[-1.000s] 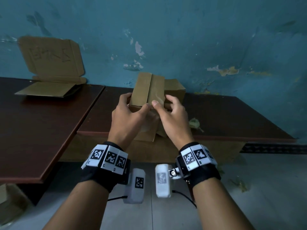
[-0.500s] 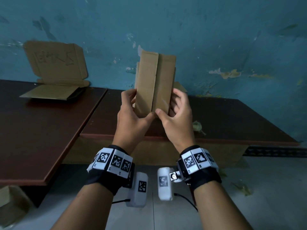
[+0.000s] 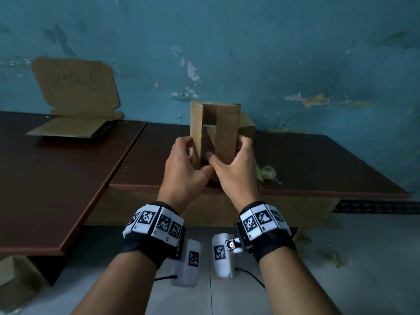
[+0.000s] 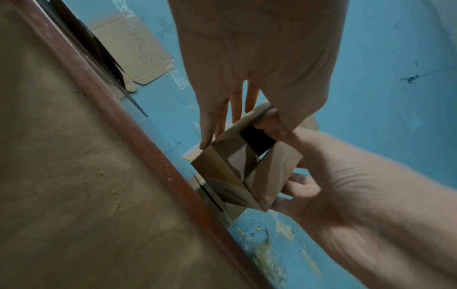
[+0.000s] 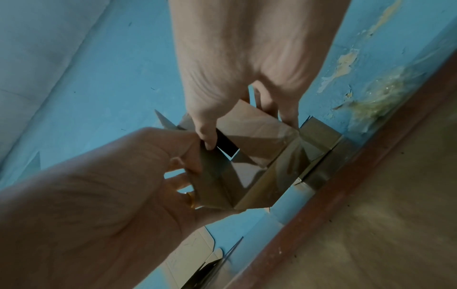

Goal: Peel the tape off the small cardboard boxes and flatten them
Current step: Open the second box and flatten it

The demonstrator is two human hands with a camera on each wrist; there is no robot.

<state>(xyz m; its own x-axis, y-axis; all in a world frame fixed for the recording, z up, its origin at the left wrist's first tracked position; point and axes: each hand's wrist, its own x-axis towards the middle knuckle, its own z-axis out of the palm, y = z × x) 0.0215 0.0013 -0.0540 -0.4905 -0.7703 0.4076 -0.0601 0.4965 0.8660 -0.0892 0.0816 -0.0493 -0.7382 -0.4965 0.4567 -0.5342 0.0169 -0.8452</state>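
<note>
Small cardboard box [image 3: 223, 135] upright, long axis vertical, flaps parting toward camera; gripped by left hand [image 3: 184, 171] and right hand [image 3: 236, 171] above tabletop [image 3: 318, 164] front edge.

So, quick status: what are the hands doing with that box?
Left hand and right hand both grip the small box. Flaps parted, not yet flat. Nothing in the way.

Dim, bluish light all round; my view from above is sharp but bowed at its edges. Both wrist views look soft, stretched wide, my palms large and blurred up close.
</note>
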